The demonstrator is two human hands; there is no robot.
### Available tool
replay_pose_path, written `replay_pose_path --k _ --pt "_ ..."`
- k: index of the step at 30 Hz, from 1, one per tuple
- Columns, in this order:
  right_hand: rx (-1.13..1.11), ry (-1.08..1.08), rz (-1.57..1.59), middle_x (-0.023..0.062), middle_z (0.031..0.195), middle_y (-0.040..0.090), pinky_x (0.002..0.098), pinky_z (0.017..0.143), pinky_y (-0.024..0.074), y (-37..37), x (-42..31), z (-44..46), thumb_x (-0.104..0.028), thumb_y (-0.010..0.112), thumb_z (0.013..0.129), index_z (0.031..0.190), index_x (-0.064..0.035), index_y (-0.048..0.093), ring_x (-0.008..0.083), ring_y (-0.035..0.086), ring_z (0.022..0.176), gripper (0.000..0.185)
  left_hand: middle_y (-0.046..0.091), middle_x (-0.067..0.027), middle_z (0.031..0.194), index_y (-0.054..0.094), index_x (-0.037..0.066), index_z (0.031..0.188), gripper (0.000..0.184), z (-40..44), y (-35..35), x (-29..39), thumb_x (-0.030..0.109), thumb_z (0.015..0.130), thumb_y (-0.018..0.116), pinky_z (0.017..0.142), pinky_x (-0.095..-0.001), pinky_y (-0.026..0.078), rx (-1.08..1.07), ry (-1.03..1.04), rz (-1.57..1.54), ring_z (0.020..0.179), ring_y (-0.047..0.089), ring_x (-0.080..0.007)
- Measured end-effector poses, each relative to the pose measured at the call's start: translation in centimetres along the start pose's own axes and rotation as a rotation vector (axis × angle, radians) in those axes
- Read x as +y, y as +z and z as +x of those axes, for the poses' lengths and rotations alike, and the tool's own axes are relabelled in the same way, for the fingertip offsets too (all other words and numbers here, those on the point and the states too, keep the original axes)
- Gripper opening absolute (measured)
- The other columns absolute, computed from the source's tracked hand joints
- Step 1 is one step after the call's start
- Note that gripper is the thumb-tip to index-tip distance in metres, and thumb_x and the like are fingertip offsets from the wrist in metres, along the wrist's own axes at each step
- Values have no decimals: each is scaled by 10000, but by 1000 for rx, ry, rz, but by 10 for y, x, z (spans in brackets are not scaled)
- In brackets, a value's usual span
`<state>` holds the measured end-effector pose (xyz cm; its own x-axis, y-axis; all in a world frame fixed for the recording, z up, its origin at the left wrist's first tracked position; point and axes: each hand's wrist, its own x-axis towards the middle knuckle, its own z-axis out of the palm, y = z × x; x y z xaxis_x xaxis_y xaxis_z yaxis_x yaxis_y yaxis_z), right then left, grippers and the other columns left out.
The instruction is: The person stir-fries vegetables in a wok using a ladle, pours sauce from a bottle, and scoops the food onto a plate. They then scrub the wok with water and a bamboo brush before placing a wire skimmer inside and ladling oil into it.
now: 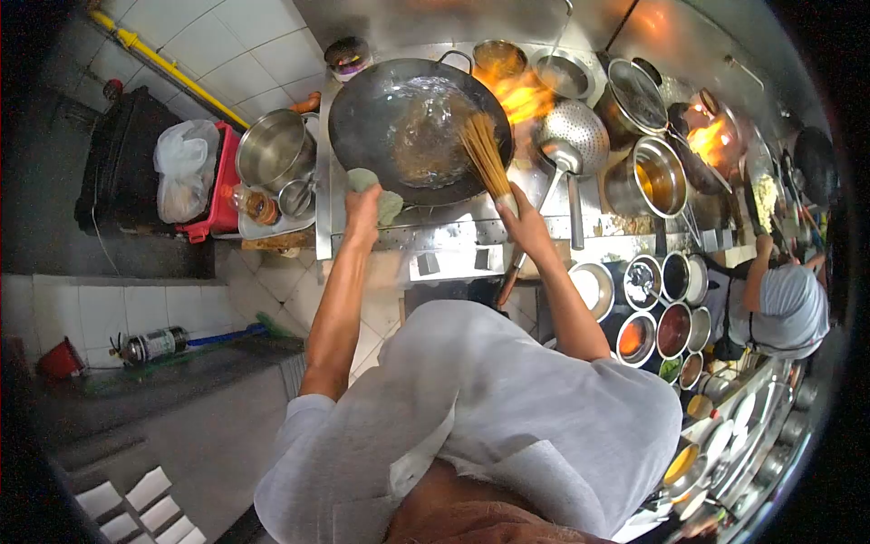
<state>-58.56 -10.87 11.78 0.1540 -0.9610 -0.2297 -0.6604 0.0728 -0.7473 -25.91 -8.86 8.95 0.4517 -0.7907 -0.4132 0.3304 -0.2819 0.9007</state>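
A large dark wok sits on the stove, with water pooled in its middle. My left hand is closed around a grey-green cloth at the wok's near left rim. In my right hand is a bamboo wok brush, gripped by its bound end. Its bristles reach over the right side of the wok, near the water. Flames flare just beyond the wok's right edge.
A perforated skimmer and a ladle lie right of the flames. Pots, including one of amber liquid, and several sauce containers stand farther right. A co-worker works there. A red crate and a steel pot are at left.
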Motion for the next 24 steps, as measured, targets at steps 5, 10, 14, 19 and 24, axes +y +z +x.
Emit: replay_pose_path --k 5,10,14,19,24 --pt "155 82 521 132 1034 630 295 546 497 18 51 -35 -373 613 946 1441 -56 423 167 590 701 617 639 -108 913 619 -57 997 278 -33 4 34 90 761 612 731 -345 492 76 233 293 818 617 -215" --pt "274 102 724 90 1003 631 259 477 494 20 43 -44 -343 608 961 1449 -54 408 114 580 644 602 615 -181 1060 554 -99 1105 425 -46 30 61 96 735 633 874 -360 456 130 423 381 968 596 -273" --pt "244 143 748 117 1037 647 255 485 504 4 18 -36 -337 605 950 1425 -34 436 136 614 667 588 595 -266 1090 499 -131 1140 530 -49 48 67 148 720 663 927 -403 438 279 512 524 1024 592 -354" --pt "194 201 700 129 1033 663 263 465 494 11 21 6 -347 643 923 1446 -54 422 133 623 628 639 580 -313 1077 475 -128 1132 568 -69 76 85 199 719 688 911 -436 440 328 572 592 1023 587 -398" --pt "108 101 683 109 948 660 272 436 472 17 -7 49 -320 725 863 1492 -131 371 133 589 544 747 603 -312 1043 474 -94 1128 566 -81 102 94 219 721 713 869 -481 453 367 719 644 978 603 -450"
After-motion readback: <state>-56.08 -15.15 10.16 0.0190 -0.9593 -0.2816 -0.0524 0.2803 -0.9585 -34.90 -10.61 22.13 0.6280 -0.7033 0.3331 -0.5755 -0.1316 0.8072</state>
